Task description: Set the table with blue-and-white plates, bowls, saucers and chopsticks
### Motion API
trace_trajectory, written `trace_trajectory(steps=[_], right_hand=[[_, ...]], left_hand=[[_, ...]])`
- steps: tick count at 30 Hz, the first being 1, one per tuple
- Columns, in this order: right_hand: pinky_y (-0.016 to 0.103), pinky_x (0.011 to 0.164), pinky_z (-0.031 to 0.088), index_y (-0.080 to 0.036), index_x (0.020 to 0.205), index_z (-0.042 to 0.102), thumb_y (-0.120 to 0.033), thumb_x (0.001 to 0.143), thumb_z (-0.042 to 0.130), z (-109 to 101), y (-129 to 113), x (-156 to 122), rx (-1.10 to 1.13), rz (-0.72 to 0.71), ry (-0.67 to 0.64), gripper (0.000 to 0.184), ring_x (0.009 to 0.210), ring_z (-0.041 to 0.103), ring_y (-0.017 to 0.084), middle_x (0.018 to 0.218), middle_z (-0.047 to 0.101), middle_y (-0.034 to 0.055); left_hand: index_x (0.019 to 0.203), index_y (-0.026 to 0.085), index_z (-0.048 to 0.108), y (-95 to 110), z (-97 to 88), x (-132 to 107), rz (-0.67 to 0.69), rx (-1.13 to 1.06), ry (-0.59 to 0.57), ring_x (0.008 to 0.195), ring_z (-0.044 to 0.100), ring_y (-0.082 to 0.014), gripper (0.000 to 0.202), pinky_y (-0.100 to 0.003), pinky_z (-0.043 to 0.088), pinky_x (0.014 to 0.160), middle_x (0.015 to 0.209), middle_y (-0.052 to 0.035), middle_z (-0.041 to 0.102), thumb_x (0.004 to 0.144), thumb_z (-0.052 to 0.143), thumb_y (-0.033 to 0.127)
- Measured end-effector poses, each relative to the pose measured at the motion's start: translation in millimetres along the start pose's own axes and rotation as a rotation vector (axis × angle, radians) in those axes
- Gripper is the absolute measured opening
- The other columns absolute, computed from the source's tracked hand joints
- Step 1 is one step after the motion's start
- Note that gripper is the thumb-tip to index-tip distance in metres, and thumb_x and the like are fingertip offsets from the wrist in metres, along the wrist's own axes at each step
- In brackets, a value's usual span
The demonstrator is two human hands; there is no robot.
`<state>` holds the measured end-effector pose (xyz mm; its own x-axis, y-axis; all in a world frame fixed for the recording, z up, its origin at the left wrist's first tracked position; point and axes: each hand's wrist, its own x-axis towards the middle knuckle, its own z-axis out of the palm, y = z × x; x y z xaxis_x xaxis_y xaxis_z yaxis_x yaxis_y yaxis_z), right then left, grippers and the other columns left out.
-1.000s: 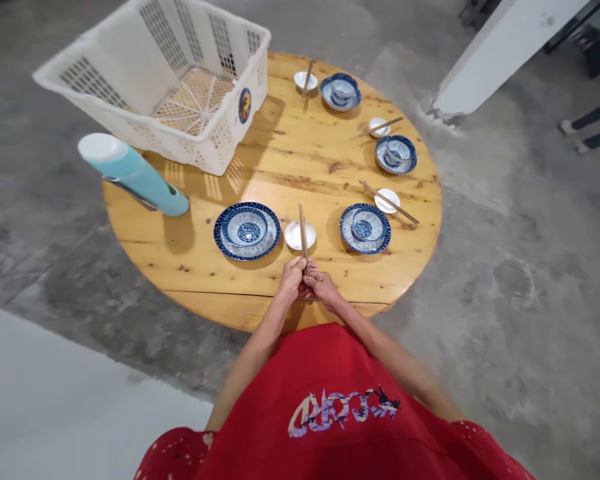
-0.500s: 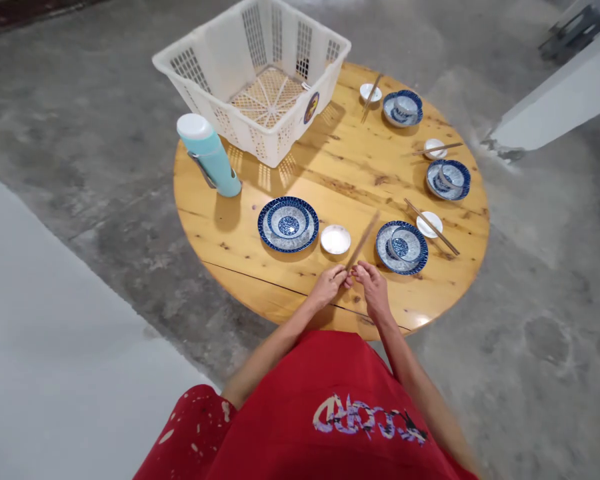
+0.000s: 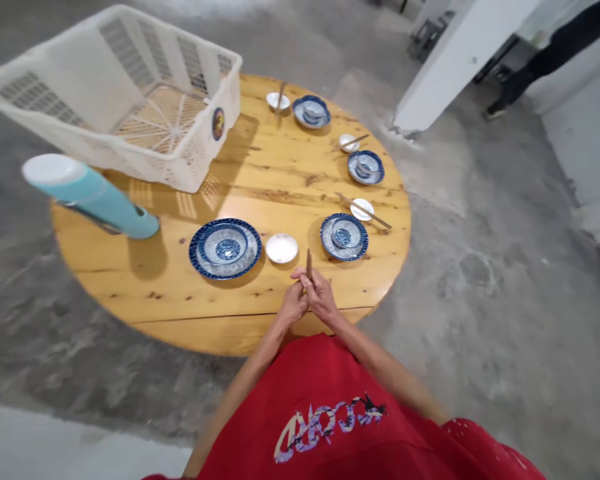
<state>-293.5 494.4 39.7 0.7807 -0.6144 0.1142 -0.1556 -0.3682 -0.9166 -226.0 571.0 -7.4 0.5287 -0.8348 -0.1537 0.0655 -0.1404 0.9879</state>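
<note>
In the head view, a round wooden table (image 3: 280, 177) stands on the grey floor (image 3: 445, 333), a white crate (image 3: 195, 163) toward its ten o'clock, a pillar (image 3: 460, 67) beyond two. At five o'clock, the right hand (image 3: 322, 295) closes round chopsticks (image 3: 309, 262); the left hand (image 3: 294, 304) curls against it, grip hidden from me.

The bare right hand (image 3: 322, 297) gripped slim brown wooden chopsticks (image 3: 309, 263); the bare left hand (image 3: 293, 305) touched it, fingers partly hidden. Just beyond both lay a small round white dish (image 3: 282, 249). Left of the hands sat a round blue-and-white patterned plate (image 3: 253, 255) bearing a matching bowl (image 3: 227, 248); ahead and right sat a similar plate with its own bowl. Well ahead and left stood a turquoise, white-topped cylindrical flask (image 3: 105, 200) and a white perforated plastic crate (image 3: 201, 167), all on a round yellow wooden table (image 3: 285, 183).
</note>
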Motion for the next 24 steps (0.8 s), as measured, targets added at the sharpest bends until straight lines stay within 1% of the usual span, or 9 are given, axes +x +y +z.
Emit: trace_trajectory(steps=[2, 5, 11, 14, 18, 20, 21, 22, 24], right_hand=[[0.035, 0.102, 0.045, -0.022, 0.103, 0.070, -0.035, 0.099, 0.040, -1, 5, -1, -0.059, -0.038, 0.006, 0.032, 0.112, 0.063, 0.020, 0.109, 0.072, 0.0067], [0.036, 0.104, 0.044, -0.022, 0.107, 0.070, -0.033, 0.100, 0.039, -6, 9, -7, -0.101, -0.025, 0.024, 0.033, 0.114, 0.062, 0.020, 0.113, 0.071, 0.0075], [0.036, 0.103, 0.045, -0.023, 0.114, 0.069, -0.029, 0.101, 0.039, -19, 9, -22, -0.099, -0.040, -0.010, 0.033, 0.112, 0.062, 0.020, 0.113, 0.071, 0.0081], [0.035, 0.102, 0.046, -0.023, 0.113, 0.068, -0.029, 0.101, 0.039, -22, 16, -19, -0.115, -0.066, -0.081, 0.032, 0.112, 0.062, 0.020, 0.111, 0.071, 0.0082], [0.034, 0.096, 0.049, -0.021, 0.114, 0.066, -0.029, 0.101, 0.040, -30, 28, -10, -0.112, -0.170, -0.243, 0.030, 0.105, 0.064, 0.020, 0.108, 0.071, 0.0082], [0.036, 0.096, 0.049, -0.019, 0.118, 0.064, -0.031, 0.101, 0.042, -48, 32, -3, -0.122, -0.236, -0.286, 0.030, 0.106, 0.064, 0.021, 0.110, 0.071, 0.0101], [0.038, 0.098, 0.049, -0.018, 0.119, 0.063, -0.033, 0.100, 0.044, -63, 35, 4, -0.140, -0.268, -0.275, 0.031, 0.109, 0.063, 0.022, 0.113, 0.070, 0.0117], [0.039, 0.101, 0.047, -0.017, 0.121, 0.063, -0.035, 0.100, 0.046, -81, 39, 12, -0.168, -0.293, -0.235, 0.032, 0.114, 0.061, 0.023, 0.117, 0.069, 0.0132], [0.044, 0.109, 0.041, -0.017, 0.123, 0.062, -0.035, 0.099, 0.045, -127, 53, 37, -0.252, -0.296, -0.084, 0.034, 0.124, 0.056, 0.025, 0.125, 0.066, 0.0158]], left_hand=[[0.082, 0.016, 0.064, 1, 2.9, 4, -0.012, -0.055, -0.009, 0.081, 0.061, -0.0216, 0.022, -0.031, 0.051, 0.077, 0.082, -0.0064, 0.068, 0.077, 0.061, 0.037], [0.074, 0.016, 0.063, 4, 5.5, 4, -0.031, -0.111, -0.036, 0.073, 0.059, -0.0191, 0.023, -0.027, 0.048, 0.070, 0.075, -0.0051, 0.066, 0.076, 0.063, 0.039], [0.064, 0.017, 0.063, 8, 6.4, 0, -0.094, -0.048, -0.119, 0.065, 0.058, -0.0179, 0.025, -0.025, 0.045, 0.061, 0.065, -0.0035, 0.064, 0.076, 0.065, 0.038], [0.060, 0.017, 0.062, 11, 7.5, -1, -0.104, 0.019, -0.066, 0.058, 0.054, -0.0162, 0.026, -0.025, 0.043, 0.057, 0.059, -0.0026, 0.062, 0.076, 0.061, 0.038], [0.056, 0.020, 0.059, 15, 16.3, -6, -0.105, 0.079, 0.080, 0.057, 0.054, -0.0170, 0.031, -0.026, 0.044, 0.058, 0.057, -0.0024, 0.061, 0.076, 0.059, 0.043], [0.058, 0.021, 0.059, 19, 26.3, -8, -0.114, 0.124, 0.150, 0.058, 0.055, -0.0180, 0.032, -0.028, 0.045, 0.059, 0.058, -0.0024, 0.062, 0.077, 0.058, 0.047], [0.061, 0.021, 0.060, 22, 32.9, -8, -0.124, 0.155, 0.173, 0.059, 0.057, -0.0186, 0.032, -0.028, 0.045, 0.060, 0.059, -0.0025, 0.063, 0.078, 0.058, 0.048], [0.064, 0.021, 0.063, 25, 40.7, -7, -0.134, 0.183, 0.191, 0.062, 0.058, -0.0193, 0.032, -0.029, 0.046, 0.063, 0.062, -0.0029, 0.064, 0.080, 0.058, 0.048], [0.071, 0.021, 0.066, 33, 59.6, -1, -0.162, 0.210, 0.211, 0.069, 0.062, -0.0206, 0.032, -0.030, 0.048, 0.069, 0.070, -0.0040, 0.068, 0.085, 0.055, 0.048]])
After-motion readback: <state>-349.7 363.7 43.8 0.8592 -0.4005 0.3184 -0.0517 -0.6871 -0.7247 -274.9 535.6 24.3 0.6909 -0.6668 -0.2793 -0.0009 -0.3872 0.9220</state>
